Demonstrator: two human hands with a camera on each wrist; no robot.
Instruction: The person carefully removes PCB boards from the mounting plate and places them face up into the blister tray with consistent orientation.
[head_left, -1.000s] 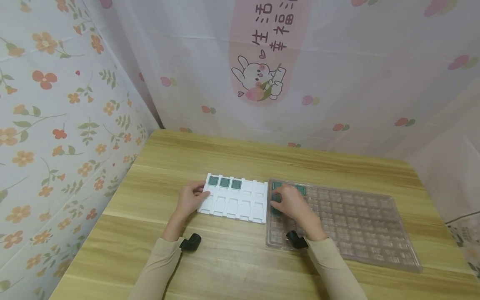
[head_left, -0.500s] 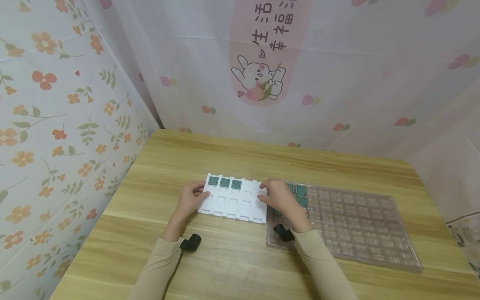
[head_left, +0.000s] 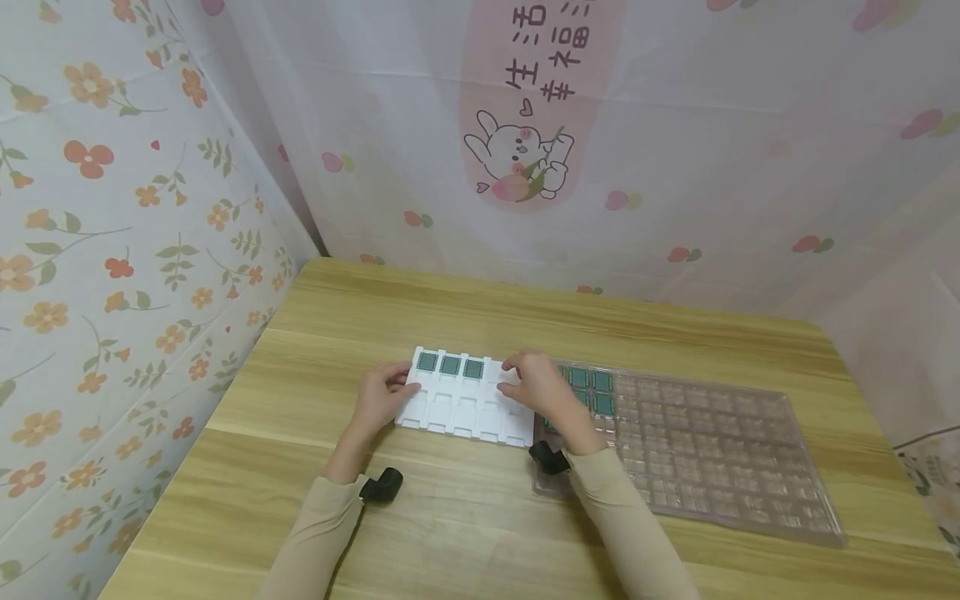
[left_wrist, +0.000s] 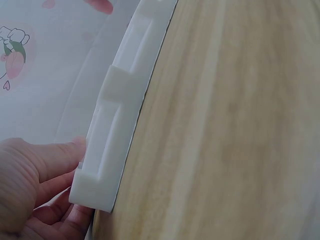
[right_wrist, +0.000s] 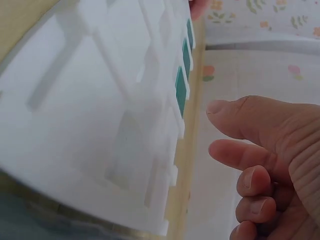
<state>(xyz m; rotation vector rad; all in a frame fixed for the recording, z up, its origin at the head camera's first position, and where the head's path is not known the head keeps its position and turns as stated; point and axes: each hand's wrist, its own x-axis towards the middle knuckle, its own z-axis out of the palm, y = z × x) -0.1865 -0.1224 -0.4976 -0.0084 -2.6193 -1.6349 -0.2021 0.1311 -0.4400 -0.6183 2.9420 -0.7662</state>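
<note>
A white plastic tray (head_left: pixel 461 412) with two rows of pockets lies on the table. Green square chips (head_left: pixel 450 365) fill three pockets at the left of its far row. At the tray's left end, my left hand (head_left: pixel 381 396) grips the edge with thumb and fingers; the left wrist view shows the thumb (left_wrist: pixel 62 159) against its side. Over the tray's right end hovers my right hand (head_left: pixel 542 385), thumb and index finger apart. The right wrist view shows the other fingers (right_wrist: pixel 255 210) loosely curled and no chip between thumb and index.
A clear plastic tray (head_left: pixel 720 454) with many pockets stands against the white tray's right end. Several green chips (head_left: pixel 602 381) sit in its left part, partly behind my right forearm. The wooden table (head_left: pixel 450 533) meets a patterned curtain (head_left: pixel 675 167) at the back.
My right hand has moved left from the chips in the clear tray to above the white tray's right end, uncovering several chips. The left hand and white tray have stayed put.
</note>
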